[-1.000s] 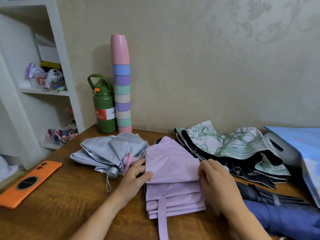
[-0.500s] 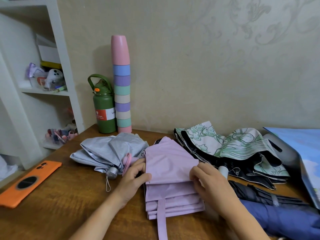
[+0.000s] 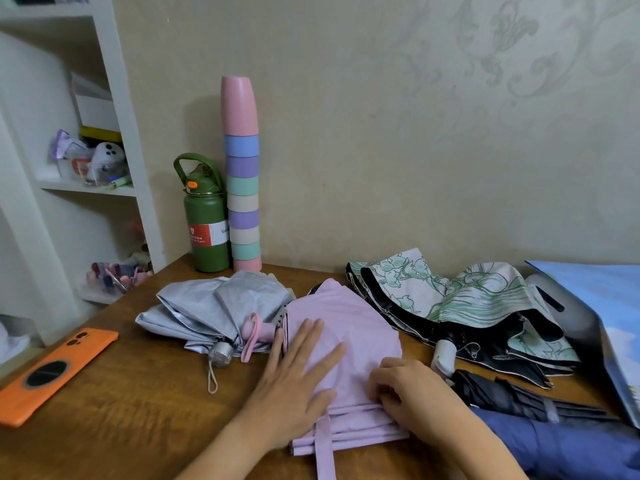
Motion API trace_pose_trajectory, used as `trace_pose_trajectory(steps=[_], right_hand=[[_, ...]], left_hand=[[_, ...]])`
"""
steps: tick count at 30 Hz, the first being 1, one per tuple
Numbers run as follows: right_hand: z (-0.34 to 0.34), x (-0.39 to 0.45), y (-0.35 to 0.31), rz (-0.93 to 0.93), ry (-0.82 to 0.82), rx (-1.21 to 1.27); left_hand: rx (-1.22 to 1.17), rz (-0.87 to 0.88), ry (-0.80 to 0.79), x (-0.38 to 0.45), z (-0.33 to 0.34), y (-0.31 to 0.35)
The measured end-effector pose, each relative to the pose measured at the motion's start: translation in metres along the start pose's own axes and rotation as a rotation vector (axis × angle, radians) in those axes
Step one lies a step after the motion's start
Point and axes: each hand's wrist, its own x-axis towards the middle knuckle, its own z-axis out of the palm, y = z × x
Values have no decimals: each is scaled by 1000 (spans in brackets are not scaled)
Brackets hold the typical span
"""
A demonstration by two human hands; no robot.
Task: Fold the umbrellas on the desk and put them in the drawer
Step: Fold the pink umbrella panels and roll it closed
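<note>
A lilac umbrella (image 3: 349, 323) lies flattened in pleats on the wooden desk (image 3: 114, 410), its strap hanging toward me. My left hand (image 3: 298, 382) lies flat on its left half, fingers straight and spread. My right hand (image 3: 412, 393) rests at its right edge with fingers curled, pinching the stacked folds. A silver-grey umbrella (image 3: 214, 310) with a pink handle lies to the left. A white-and-green floral umbrella (image 3: 464, 299) with black lining sprawls to the right. A black rolled umbrella (image 3: 512, 396) and a blue one (image 3: 568, 448) lie near my right arm. No drawer is visible.
An orange phone (image 3: 52, 372) lies at the desk's left edge. A green flask (image 3: 206, 226) and a tall stack of pastel cups (image 3: 242, 188) stand against the wall. White shelves (image 3: 86, 188) with clutter rise at left. A blue bag (image 3: 609, 327) sits far right.
My left hand moved from gripping the lilac umbrella's left edge onto its top, now flat. My right hand slid down and toward me along the right edge to the folds.
</note>
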Motion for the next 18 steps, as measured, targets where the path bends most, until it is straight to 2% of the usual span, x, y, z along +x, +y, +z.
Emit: trace_pose_trajectory(steps=[3, 7, 8, 11, 13, 14, 18], right_hand=[[-3, 7, -2, 30, 10, 45], [-2, 36, 9, 153, 370, 228], [-4, 45, 13, 226, 404, 231], [-13, 71, 22, 504, 215, 280], [-17, 84, 23, 614, 130, 437], [-18, 89, 22, 630, 163, 535], [-22, 107, 13, 654, 453, 1005]], left_hand=[[108, -34, -60, -2, 11, -4], [206, -46, -68, -1, 12, -3], [219, -45, -69, -1, 12, -4], [202, -57, -97, -1, 12, -3], [169, -68, -134, -1, 12, -2], [157, -70, -147, -1, 12, -1], [91, -57, -211, 1, 12, -4]])
